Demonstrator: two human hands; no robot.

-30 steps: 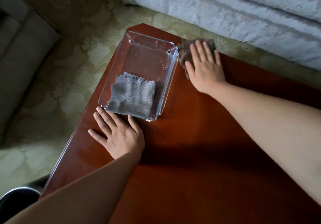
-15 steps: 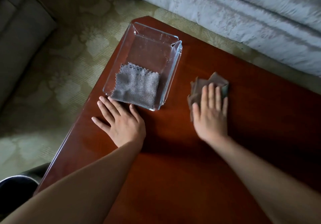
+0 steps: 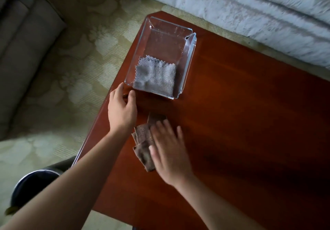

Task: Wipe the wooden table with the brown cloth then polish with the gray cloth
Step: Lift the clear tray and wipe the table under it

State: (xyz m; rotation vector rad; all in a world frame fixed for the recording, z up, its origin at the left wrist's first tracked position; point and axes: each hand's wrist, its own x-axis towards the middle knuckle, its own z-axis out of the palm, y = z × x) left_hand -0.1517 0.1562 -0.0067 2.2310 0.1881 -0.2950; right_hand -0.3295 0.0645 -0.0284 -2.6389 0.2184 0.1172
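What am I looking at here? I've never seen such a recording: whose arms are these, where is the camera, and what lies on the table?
No machine: one camera worn on a person's head looks down at their bare hands. The right hand presses flat on a folded brown cloth on the wooden table; it is blurred. The left hand sits by the near corner of a clear glass tray, gripping nothing visible. A gray cloth lies in the tray. A pale sofa stands behind.
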